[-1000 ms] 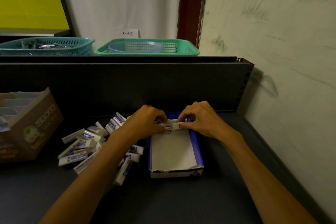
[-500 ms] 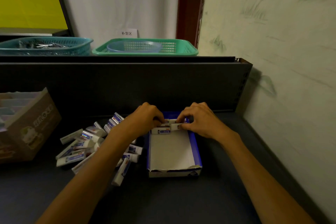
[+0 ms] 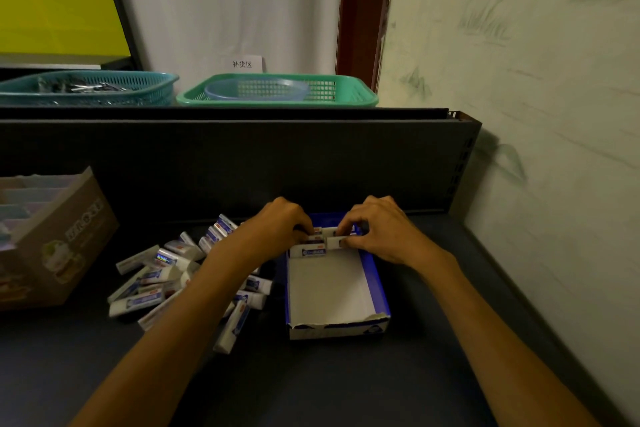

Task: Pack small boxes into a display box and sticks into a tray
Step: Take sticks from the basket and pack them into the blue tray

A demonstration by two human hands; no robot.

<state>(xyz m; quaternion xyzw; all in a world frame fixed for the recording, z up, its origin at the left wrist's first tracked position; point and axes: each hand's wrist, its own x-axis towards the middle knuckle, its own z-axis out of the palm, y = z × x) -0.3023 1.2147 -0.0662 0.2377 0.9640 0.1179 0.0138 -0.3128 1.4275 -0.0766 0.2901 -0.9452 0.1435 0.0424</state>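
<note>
A blue and white display box (image 3: 375, 282) lies open on the dark shelf, its white floor mostly bare. At its far end stand a few small white boxes (image 3: 313, 251). My left hand (image 3: 277, 227) curls its fingers over the left ends of those boxes. My right hand (image 3: 381, 230) pinches the right end of one small box (image 3: 334, 242) at the far end of the display box. A loose pile of small white and blue boxes (image 3: 162, 274) lies to the left, partly hidden under my left forearm.
A brown cardboard carton (image 3: 52, 243) with dividers stands at the far left. A dark back panel (image 3: 242, 163) rises behind the shelf. Above it sit a teal basket (image 3: 86, 88) and a green basket (image 3: 277, 90). A wall (image 3: 536, 114) closes off the right side.
Both hands stayed at the far end of the display box and shifted slightly. One small box now lies lower, set against the row at the far end.
</note>
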